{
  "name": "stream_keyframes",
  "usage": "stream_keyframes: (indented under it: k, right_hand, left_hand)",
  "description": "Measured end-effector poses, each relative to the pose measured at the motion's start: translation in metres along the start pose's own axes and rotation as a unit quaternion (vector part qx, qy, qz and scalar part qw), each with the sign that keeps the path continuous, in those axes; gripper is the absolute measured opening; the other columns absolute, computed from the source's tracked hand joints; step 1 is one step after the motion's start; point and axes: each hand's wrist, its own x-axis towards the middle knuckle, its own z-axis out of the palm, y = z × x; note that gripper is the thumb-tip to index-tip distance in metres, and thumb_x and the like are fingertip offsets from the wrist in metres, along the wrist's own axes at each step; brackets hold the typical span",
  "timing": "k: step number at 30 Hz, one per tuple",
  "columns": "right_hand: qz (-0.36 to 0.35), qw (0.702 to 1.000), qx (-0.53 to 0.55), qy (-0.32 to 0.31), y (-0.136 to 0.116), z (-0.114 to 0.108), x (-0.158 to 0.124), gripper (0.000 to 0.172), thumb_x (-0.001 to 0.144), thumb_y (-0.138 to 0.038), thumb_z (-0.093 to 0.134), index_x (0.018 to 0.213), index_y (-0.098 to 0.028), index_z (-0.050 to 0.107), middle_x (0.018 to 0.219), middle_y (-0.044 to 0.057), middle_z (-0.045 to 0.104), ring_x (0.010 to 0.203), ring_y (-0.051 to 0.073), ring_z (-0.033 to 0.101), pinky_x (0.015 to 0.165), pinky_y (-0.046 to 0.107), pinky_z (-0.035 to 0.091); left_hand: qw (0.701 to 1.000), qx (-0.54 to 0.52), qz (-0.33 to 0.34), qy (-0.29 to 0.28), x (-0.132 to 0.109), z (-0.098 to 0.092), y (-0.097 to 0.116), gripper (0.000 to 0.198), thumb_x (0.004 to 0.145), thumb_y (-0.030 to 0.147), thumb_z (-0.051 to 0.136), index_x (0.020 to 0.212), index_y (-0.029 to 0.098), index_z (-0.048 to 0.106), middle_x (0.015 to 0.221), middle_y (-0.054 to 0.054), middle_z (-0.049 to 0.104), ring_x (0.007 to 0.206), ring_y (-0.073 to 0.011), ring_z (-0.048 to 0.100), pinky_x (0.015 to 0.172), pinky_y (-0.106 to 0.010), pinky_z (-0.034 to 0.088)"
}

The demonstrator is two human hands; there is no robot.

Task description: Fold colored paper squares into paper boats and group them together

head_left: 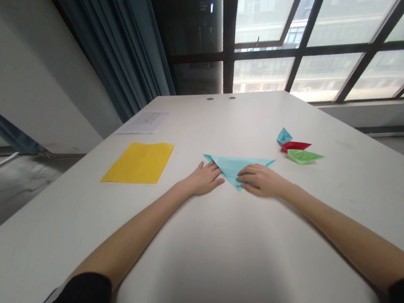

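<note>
1. Paper (235, 163), light blue and folded into a triangle, lies on the desk (212, 250), one corner toward us.
2. Our left hand (206, 179) lies open, fingertips at the paper's left edge; our right hand (259, 180) rests on it, fingers bent, and we cannot tell whether they pinch.
3. Uneven pressing could make layers slip and crease crookedly.
4. A wide sweep rightward could knock the green paper boat (304, 157).

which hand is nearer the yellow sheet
Left. The left hand is right of the yellow sheet, at the left part of the folded blue paper; the right hand is farther off, at that paper's right part.
</note>
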Motion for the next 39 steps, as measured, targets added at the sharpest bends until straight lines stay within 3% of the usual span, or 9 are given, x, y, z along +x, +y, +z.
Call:
stream_keyframes:
  k: [13,39]
  right_hand:
    - [0.036,0.997,0.068,0.013,-0.0053,0.0024,0.002,0.022,0.086,-0.029,0.047,0.086,-0.018,0.066,0.085,0.008,0.065,0.08,0.017,0.058,0.076,0.032,0.045]
    - [0.067,0.993,0.092,0.02,-0.0062,0.0053,0.0017,0.016,0.082,-0.028,0.052,0.085,-0.019,0.065,0.084,0.007,0.064,0.079,0.017,0.057,0.075,0.031,0.045]
  left_hand:
    - [0.999,-0.006,-0.008,-0.034,0.0021,0.0023,-0.0011,0.046,0.091,0.044,0.023,0.132,0.024,0.032,0.146,-0.011,0.025,0.134,-0.0265,0.02,0.099,-0.062,0.021]
    - [0.999,-0.007,-0.02,-0.044,0.0038,0.0008,0.0016,0.046,0.091,0.044,0.025,0.133,0.025,0.031,0.146,-0.011,0.024,0.134,-0.0256,0.02,0.102,-0.058,0.019]
